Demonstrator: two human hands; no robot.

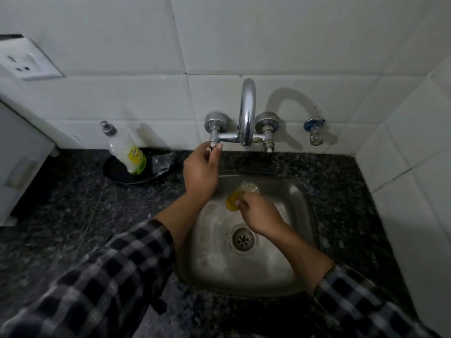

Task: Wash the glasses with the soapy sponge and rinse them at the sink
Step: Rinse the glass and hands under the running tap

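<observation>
My left hand [201,168] reaches up to the left tap handle [213,142] of the chrome faucet [247,111], fingers pinched around it. Over the steel sink [302,215], my right hand [258,212] holds a small glass [249,187] together with a yellow sponge [231,202]; the glass is tilted, foamy at its rim, and sits under the spout. No water stream is visible. Both forearms wear a black-and-white checked shirt.
A dish soap bottle [127,152] leans in a black round tray [114,170] with a crumpled clear wrapper [161,162] on the dark granite counter [73,203]. The drain [242,238] lies mid-sink. A wall valve [315,132] is right of the faucet; white tile walls close in behind and right.
</observation>
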